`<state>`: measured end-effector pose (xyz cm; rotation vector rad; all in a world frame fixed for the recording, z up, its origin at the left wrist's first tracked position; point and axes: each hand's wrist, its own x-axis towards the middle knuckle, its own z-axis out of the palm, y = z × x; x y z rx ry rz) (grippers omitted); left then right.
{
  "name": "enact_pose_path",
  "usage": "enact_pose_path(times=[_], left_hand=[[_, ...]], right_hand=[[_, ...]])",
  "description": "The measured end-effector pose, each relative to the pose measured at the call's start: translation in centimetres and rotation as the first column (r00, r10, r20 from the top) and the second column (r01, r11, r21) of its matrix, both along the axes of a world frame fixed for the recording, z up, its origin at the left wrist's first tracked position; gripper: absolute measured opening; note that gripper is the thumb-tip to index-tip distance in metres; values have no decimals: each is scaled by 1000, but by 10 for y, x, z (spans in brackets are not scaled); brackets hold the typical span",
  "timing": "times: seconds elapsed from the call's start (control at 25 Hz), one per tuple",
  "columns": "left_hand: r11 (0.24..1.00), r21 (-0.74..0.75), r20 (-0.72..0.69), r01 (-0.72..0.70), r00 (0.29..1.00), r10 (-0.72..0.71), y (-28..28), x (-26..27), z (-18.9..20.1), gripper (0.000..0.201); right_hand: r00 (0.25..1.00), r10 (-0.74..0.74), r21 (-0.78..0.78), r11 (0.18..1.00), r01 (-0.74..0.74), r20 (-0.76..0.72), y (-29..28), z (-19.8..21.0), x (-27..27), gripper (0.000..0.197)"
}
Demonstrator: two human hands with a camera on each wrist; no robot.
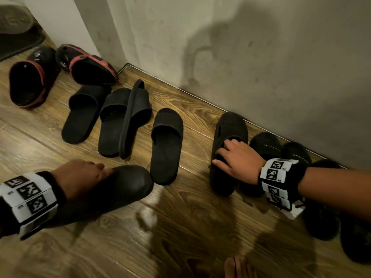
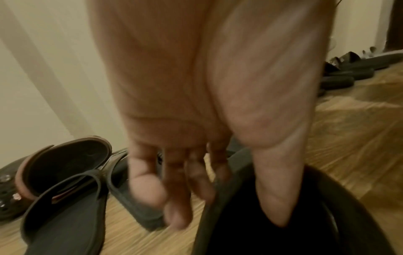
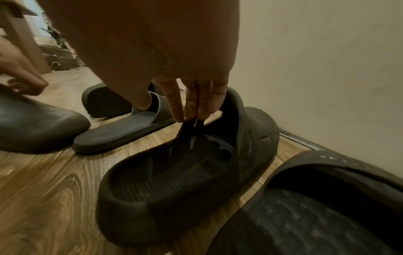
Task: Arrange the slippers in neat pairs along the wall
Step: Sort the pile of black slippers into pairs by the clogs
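My left hand (image 1: 100,169) (image 2: 218,215) grips a dark closed-toe clog (image 1: 124,187) (image 2: 327,215) by its rim, thumb inside and fingers outside, low over the floor at the front left. Its toe (image 3: 32,124) points right. The matching dark clog (image 1: 230,125) (image 3: 174,189) lies by the wall (image 1: 261,57), toe towards it. My right hand (image 1: 222,153) (image 3: 165,112) reaches into this clog's opening with fairly straight fingers (image 3: 191,107) touching its inner edge, thumb spread off to the left.
Two black slides (image 1: 84,113) (image 1: 114,121) lie mid-floor, a third (image 1: 132,117) tipped on its edge, another (image 1: 166,145) nearer. Red-trimmed clogs (image 1: 32,77) (image 1: 88,67) sit far left. Lettered black slides (image 1: 265,145) and fuzzy slippers (image 1: 321,217) line the wall at right. A bare foot (image 1: 236,265) shows below.
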<state>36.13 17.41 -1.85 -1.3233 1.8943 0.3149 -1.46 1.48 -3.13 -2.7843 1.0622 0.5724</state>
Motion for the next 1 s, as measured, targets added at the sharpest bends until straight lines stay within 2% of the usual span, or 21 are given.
enact_pose_path(times=[0.12,0.2,0.24,0.28,0.4,0.56,0.64,0.76,0.84,1.0], left_hand=[[1000,7,-129,4,992,-3,-7,3,15,56],[998,11,-262,-66,963,67,-10,6,30,42],[993,-20,-344,-112,934,99,-11,5,38,29],[985,-60,-421,-160,899,120,-14,0,46,25],[959,-115,-593,-259,792,143,-31,-23,69,28],[942,-207,-704,-263,709,43,-68,-62,74,31],[933,-277,-684,-228,729,-24,-91,-81,65,34],[908,-362,-556,-212,831,-28,-123,-110,45,46],[882,-427,-469,-198,883,-29,-141,-132,30,46],[842,-510,-393,-179,919,-42,-173,-163,9,44]], right_hand=[[1000,14,-57,998,-15,-28,2,2,3,51],[1000,-3,-60,998,2,-18,1,4,7,49],[1000,-9,-72,997,8,-9,0,5,8,48],[1000,-11,-102,995,11,0,-2,7,8,47],[999,-17,-175,984,22,30,-6,12,9,45],[999,3,-64,998,-1,38,-16,9,11,44],[999,27,-44,999,-26,21,-20,7,11,43],[997,70,-56,996,-71,-7,-25,9,8,37],[995,94,-76,992,-96,-37,-28,9,6,34],[998,59,-66,996,-59,1,-33,2,2,35]])
